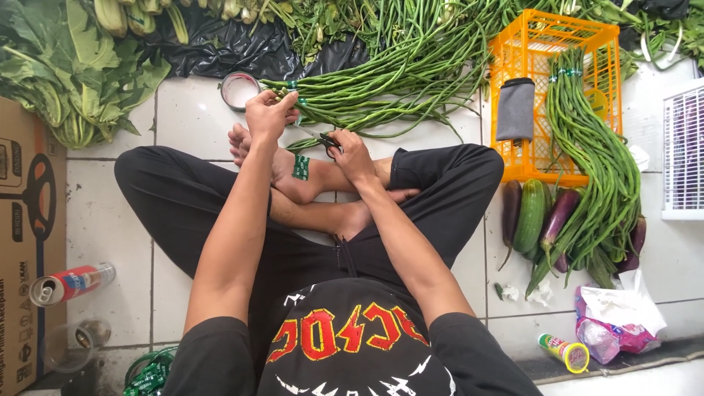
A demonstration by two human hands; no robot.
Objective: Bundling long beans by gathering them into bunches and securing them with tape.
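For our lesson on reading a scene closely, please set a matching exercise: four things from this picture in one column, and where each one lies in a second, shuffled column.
Things:
1. Bundle of long beans
2. Drink can
3. Roll of tape
4. Strip of green tape

Places:
A. On its side on the tiles beside the cardboard box
B. Stuck on the person's foot
C. Draped over the orange crate
D. On the tiles just beyond the left hand

Pairs: 1-C, 2-A, 3-D, 4-B
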